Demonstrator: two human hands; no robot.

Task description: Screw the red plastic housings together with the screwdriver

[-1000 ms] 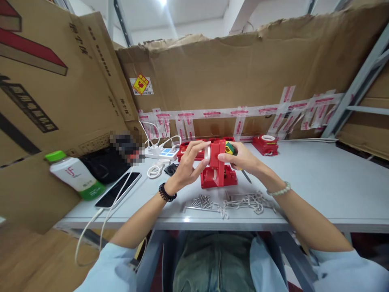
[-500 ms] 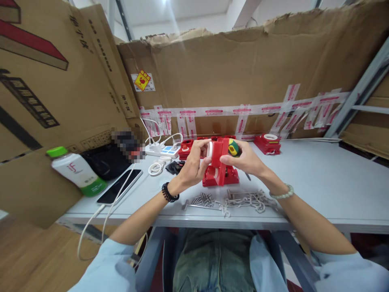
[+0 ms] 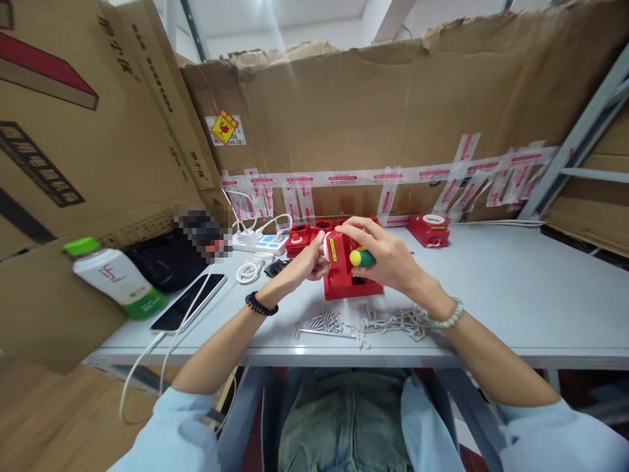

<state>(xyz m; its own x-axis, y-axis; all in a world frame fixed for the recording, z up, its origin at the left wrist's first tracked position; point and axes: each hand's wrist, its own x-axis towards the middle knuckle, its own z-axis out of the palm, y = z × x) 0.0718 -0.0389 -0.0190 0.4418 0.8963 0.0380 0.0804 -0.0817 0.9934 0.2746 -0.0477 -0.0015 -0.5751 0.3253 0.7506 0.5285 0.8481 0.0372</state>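
Observation:
Near the middle of the table, a red plastic cover (image 3: 338, 254) with a yellow label and a white ring is held tilted at a red base (image 3: 339, 289). Whether the two fully meet is hidden. My left hand (image 3: 311, 260) is closed on the cover's left side, its thumb by the white ring. A screwdriver (image 3: 362, 257) with a green and yellow handle sits in my right hand (image 3: 390, 252), whose fingers also reach over the cover's top. The screwdriver's shaft is out of sight. Screws (image 3: 327, 321) and metal rods with a chain (image 3: 410, 322) lie in front of them.
Behind my hands stand more red housings (image 3: 299, 240), and another (image 3: 429, 231) sits at the back right. A power strip (image 3: 260, 242), a phone (image 3: 189, 303) with its cable and a bottle (image 3: 115, 278) are on the left. Cardboard (image 3: 344, 118) walls the back.
The red cover has turned and come down to the red base. My right hand has shifted over it, and the screwdriver handle now points toward me.

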